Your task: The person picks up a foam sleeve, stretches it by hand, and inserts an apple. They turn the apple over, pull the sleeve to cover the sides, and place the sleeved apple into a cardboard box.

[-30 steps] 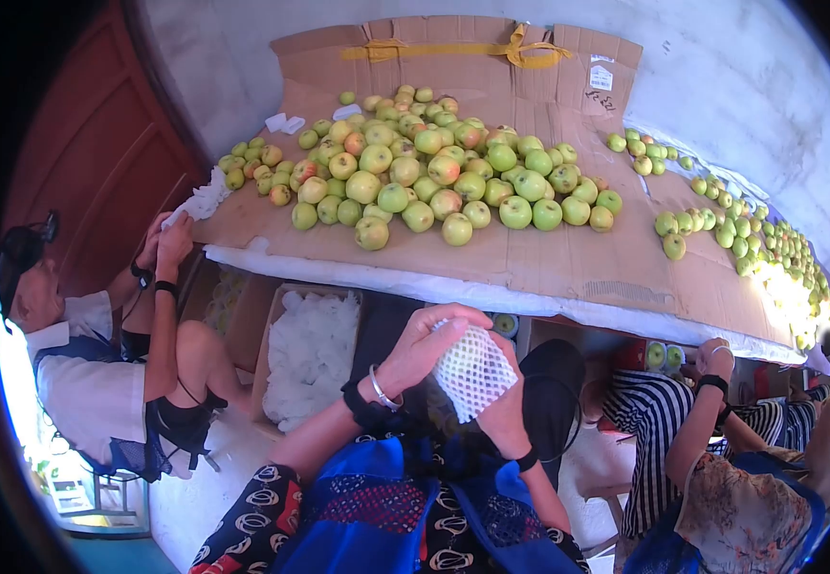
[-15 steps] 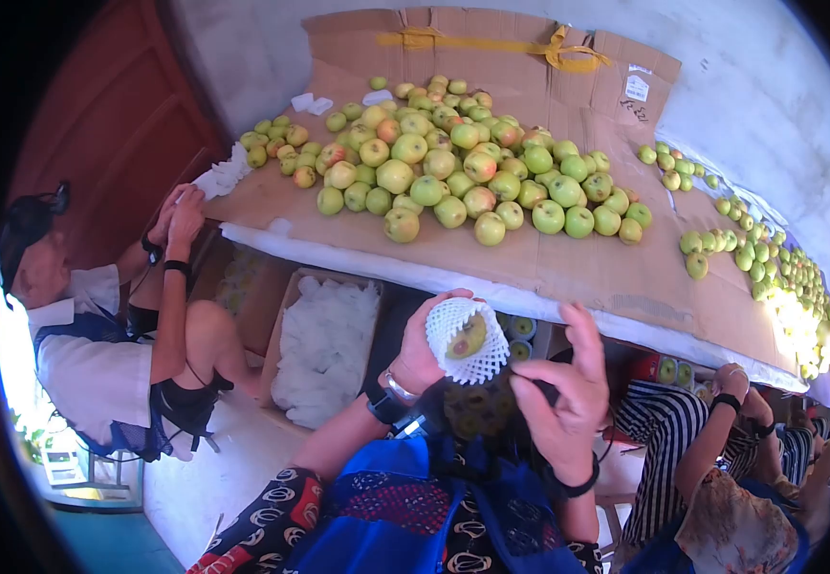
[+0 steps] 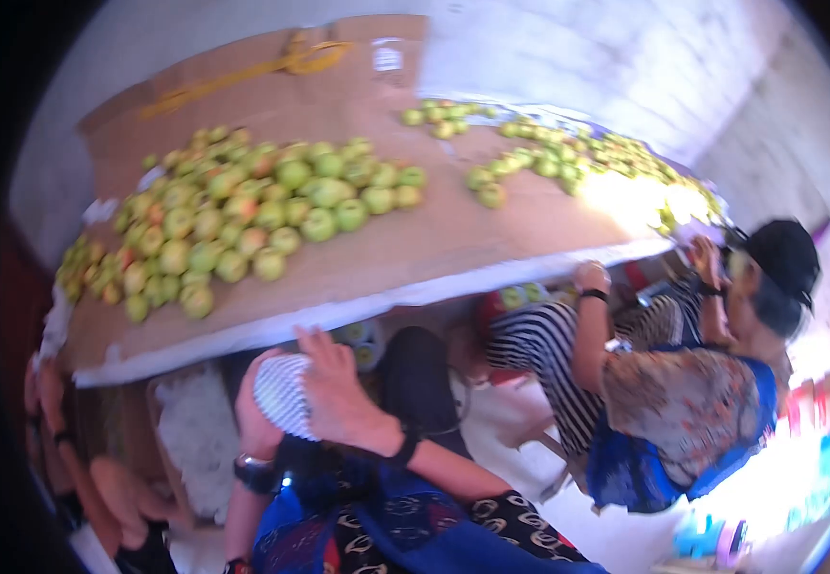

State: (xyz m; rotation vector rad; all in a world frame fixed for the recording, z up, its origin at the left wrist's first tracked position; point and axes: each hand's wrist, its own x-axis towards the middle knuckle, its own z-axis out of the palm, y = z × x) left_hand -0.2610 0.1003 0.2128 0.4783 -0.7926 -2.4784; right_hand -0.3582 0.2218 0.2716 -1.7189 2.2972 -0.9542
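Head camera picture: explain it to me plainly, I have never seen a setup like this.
There is no machine: a camera worn on a person's head looks down at their own two bare hands. The left hand and right hand together hold a white foam mesh fruit sleeve; what is inside it cannot be seen. Ahead, a flat sheet of brown cardboard carries a heap of loose green and yellow apples. At right, a co-worker in a black cap reaches toward the surface's edge. The picture is blurred.
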